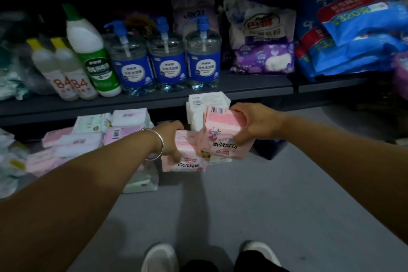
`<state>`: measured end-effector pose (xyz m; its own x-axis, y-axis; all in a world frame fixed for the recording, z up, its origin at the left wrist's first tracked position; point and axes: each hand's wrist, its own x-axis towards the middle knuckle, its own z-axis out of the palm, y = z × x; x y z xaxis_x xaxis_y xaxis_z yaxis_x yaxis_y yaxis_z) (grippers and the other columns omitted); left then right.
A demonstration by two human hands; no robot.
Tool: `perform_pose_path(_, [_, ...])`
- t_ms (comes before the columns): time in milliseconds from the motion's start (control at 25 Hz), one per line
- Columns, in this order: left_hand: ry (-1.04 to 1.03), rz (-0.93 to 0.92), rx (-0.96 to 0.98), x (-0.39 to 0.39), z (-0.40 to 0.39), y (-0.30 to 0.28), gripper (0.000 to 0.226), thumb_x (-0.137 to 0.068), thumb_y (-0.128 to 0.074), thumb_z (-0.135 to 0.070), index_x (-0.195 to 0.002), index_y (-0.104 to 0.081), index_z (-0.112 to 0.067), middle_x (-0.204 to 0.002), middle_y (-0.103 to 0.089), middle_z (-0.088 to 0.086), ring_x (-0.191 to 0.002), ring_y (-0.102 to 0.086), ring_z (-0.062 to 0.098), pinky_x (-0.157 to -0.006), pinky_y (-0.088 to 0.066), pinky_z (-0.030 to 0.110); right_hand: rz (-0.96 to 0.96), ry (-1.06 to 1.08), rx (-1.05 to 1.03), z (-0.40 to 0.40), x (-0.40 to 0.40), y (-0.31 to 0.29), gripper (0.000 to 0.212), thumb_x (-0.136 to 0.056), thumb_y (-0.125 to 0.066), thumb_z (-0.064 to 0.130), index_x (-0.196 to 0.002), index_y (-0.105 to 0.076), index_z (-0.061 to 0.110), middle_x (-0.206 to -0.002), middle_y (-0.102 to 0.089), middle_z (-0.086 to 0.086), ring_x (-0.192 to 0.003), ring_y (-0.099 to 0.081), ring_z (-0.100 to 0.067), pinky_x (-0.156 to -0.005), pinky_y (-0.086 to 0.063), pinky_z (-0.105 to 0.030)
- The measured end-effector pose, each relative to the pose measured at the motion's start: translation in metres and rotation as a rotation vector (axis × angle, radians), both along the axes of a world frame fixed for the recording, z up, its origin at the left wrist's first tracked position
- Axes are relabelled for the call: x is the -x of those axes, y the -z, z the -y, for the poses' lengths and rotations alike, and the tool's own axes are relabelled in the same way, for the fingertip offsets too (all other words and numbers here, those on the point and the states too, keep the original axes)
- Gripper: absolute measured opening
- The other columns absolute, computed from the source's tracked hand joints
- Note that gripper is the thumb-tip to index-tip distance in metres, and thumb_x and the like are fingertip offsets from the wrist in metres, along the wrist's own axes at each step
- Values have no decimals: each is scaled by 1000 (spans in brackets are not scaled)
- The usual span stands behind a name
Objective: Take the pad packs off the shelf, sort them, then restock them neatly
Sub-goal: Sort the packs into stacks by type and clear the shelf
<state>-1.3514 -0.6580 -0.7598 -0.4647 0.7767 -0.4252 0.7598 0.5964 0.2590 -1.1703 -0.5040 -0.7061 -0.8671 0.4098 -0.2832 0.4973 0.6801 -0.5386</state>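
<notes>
A heap of pink and white pad packs (97,132) is seen on the grey floor (254,205), left of the left hand (170,139). That hand, with a silver bangle (157,146) worn at its wrist, is curled round a pink pad pack (187,161) marked "100%", held low over the floor. Touching this pack on its right, a second pink pad pack (223,137) with a barcode uppermost is gripped by the right hand (249,121), fingers wrapped over its top and front. A white pad pack (207,104) is partly hidden behind both. Above, blue-labelled pump bottles (165,59) are ranged on the dark shelf (242,86).
</notes>
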Motion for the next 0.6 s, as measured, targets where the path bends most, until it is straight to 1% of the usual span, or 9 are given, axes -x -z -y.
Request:
perform_pose_path(40, [-28,-3,-3,10,10,-6,77,-55,-85,-21,-122,-46,-21,-113,-52,2,-98,-56,21,-81,-51,32,-9,-13,6,5,11,-4,68,-70,-81,19,-128,-46,15,-114,-55,0,-98,-54,-15,-77,-47,-22])
perform_pose_path(80, [-56,-5,-14,19,19,-13,78,-56,-85,-21,-123,-45,-20,-114,-52,2,-99,-56,22,-82,-50,32,-23,-21,19,11,21,-8,67,-70,-81,18,-128,-47,15,-115,-57,-1,-98,-56,-15,-77,-48,-22])
perform_pose_path(160, [-109,-18,-42,36,36,-29,77,-58,-84,-21,-124,-44,-20,-113,-54,2,-99,-54,21,-82,-48,30,-63,-33,51,21,40,-18,61,-70,-81,15,-122,-49,16,-112,-60,-1,-95,-58,-14,-73,-49,-21])
perform_pose_path(240, [-130,-35,-44,48,53,-43,76,-59,-84,-19,-124,-44,-21,-110,-53,-1,-97,-52,19,-80,-46,29,-83,-58,47,32,55,-25,57,-70,-80,15,-118,-50,16,-110,-60,-1,-94,-58,-14,-73,-50,-22])
perform_pose_path(320, [-155,-14,-42,58,67,-52,75,-59,-84,-17,-123,-44,-23,-108,-53,-2,-95,-52,18,-77,-47,29,-83,-85,32,43,66,-31,58,-70,-80,16,-119,-50,15,-111,-59,-1,-98,-58,-16,-79,-52,-26])
perform_pose_path(400, [-198,12,-48,64,82,-58,76,-59,-84,-15,-123,-44,-24,-108,-55,-1,-92,-55,20,-72,-52,33,-83,-119,35,54,77,-38,60,-70,-81,16,-121,-49,15,-112,-59,-1,-102,-58,-19,-87,-53,-34])
perform_pose_path(480, [-228,8,-66,74,98,-61,78,-59,-84,-14,-126,-44,-23,-109,-55,0,-95,-55,20,-78,-54,35,-84,-153,23,66,92,-43,61,-70,-81,18,-121,-48,16,-112,-58,-1,-102,-57,-18,-87,-52,-33])
perform_pose_path(520, [-239,-1,-79,81,107,-61,79,-60,-84,-14,-127,-44,-22,-112,-55,1,-97,-54,20,-81,-52,33,-90,-169,11,73,102,-44,61,-70,-81,19,-122,-48,16,-112,-58,-1,-102,-57,-18,-87,-51,-32])
perform_pose_path(600, [-258,-18,-113,99,125,-60,79,-60,-84,-13,-128,-45,-21,-117,-56,3,-97,-52,18,-83,-47,28,-115,-191,-12,89,129,-44,61,-69,-81,20,-122,-49,16,-110,-59,0,-100,-57,-17,-85,-50,-30])
